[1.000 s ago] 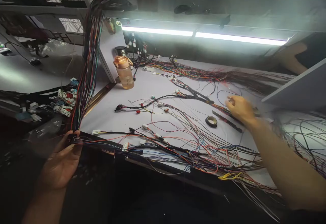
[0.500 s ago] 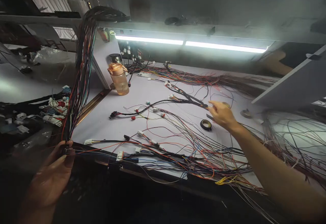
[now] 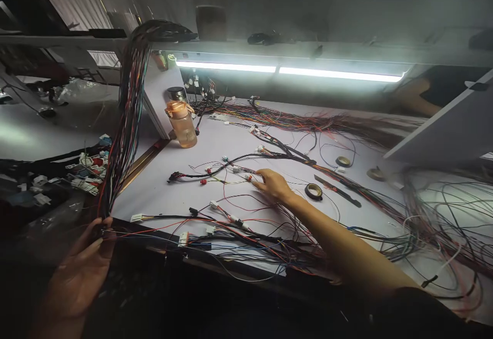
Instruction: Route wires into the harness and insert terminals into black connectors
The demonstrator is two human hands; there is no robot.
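Note:
My left hand (image 3: 87, 267) is closed at the lower left, its fingertips pinching several thin wires beside the lower end of a hanging wire bundle (image 3: 131, 102). Out over the middle of the table, my right hand (image 3: 274, 185) has its fingers curled round a group of thin wires (image 3: 250, 170); the palm hides part of them. Just left of those fingers lie a red connector (image 3: 248, 177) and a white connector (image 3: 235, 169). Behind the hand runs a black taped wire harness (image 3: 227, 163). A roll of black tape (image 3: 314, 191) sits to its right.
A long dark blade-like tool (image 3: 339, 191) and another tape roll (image 3: 342, 161) lie at the right. An orange bottle (image 3: 182, 126) stands by the left partition. More harnesses (image 3: 239, 236) run along the front edge. Loose wires (image 3: 435, 226) tangle at the right. Lit tubes (image 3: 339, 74) hang under the shelf.
My right hand has moved left, from the black harness by the tape roll to the thin wires with connectors, uncovering the blade-like tool. My left hand keeps its hold on the wires.

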